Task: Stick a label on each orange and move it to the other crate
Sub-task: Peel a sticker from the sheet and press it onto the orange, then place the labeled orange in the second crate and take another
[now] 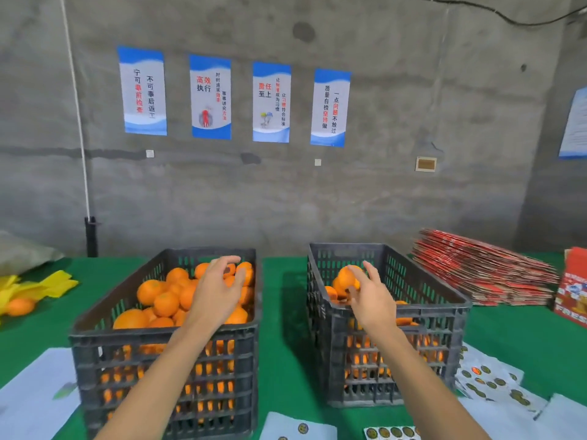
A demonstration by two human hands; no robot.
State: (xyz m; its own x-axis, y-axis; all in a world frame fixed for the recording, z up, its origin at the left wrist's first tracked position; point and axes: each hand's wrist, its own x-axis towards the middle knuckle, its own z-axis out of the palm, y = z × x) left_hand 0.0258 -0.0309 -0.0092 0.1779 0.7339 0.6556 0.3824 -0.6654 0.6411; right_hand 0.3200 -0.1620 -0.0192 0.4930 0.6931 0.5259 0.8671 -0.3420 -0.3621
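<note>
The left black crate (95, 336) is heaped with oranges (165, 303). My left hand (219, 290) hovers over its far right part with fingers spread and holds nothing. The right black crate (444, 308) has a lower pile of oranges. My right hand (370, 296) is above its left side, and its fingers and thumb pinch one orange (344, 277) just over the pile. Sheets of round gold labels (486, 381) lie on the green table (282, 344) to the right of that crate, with more label sheets (392, 432) at the front edge.
Pale backing sheets (35, 392) cover the front left. Yellow bags with a loose orange (20, 306) lie at the far left. A stack of flat red cartons (482, 274) and a red box (573, 287) stand at the right. A concrete wall with posters is behind.
</note>
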